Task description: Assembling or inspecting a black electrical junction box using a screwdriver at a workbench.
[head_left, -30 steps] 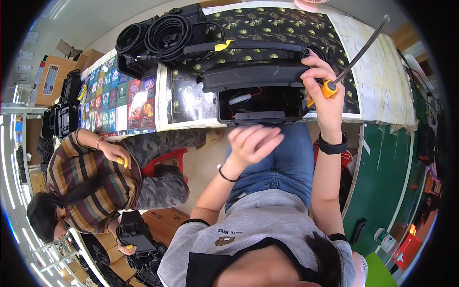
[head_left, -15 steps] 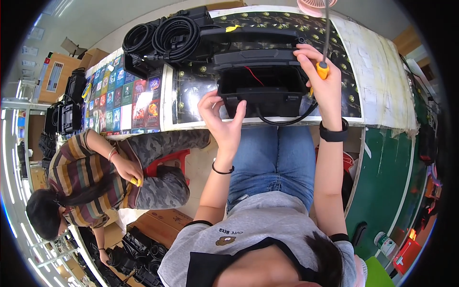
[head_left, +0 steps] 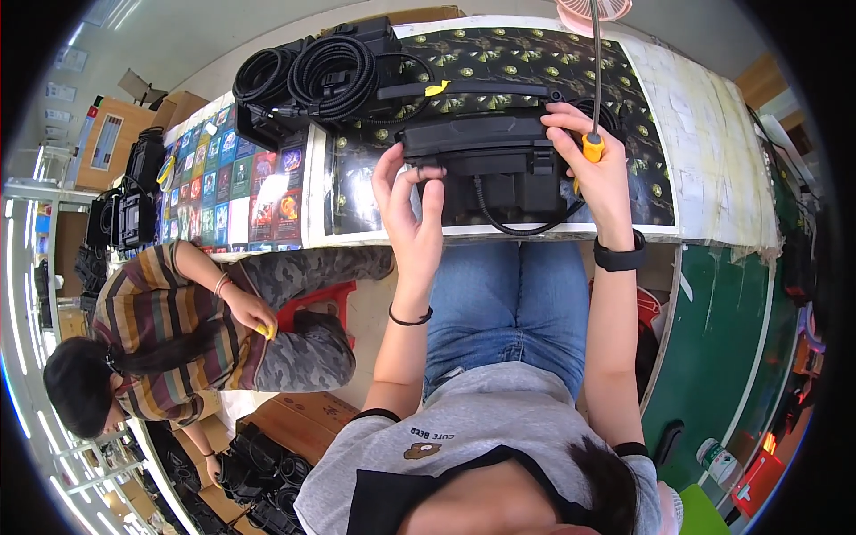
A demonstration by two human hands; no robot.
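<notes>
A black plastic case (head_left: pixel 481 160) stands before me on the table, its lid down over the body. My left hand (head_left: pixel 410 201) is at the case's left front corner, its fingers curled against the lid's edge and latch area. In my right hand (head_left: pixel 596 160) is a screwdriver (head_left: pixel 592 146) with a yellow handle, its long shaft pointing up and away. The right fingertips rest on the right end of the lid. A black cable (head_left: pixel 526 231) loops out from the case's front. Behind the lid lies a long black bar (head_left: pixel 490 90) with a yellow tag (head_left: pixel 436 88).
Coiled black cables (head_left: pixel 332 76) rest on black cases at the back left. A pink fan (head_left: pixel 596 11) stands at the far edge. On my left a seated co-worker (head_left: pixel 169 330) reaches into a carton of black parts (head_left: pixel 259 473). A green surface (head_left: pixel 713 330) lies to my right.
The case's lid has come down, covering the open inside and its red wire. My left hand has moved up to the lid's edge; the right still has the screwdriver.
</notes>
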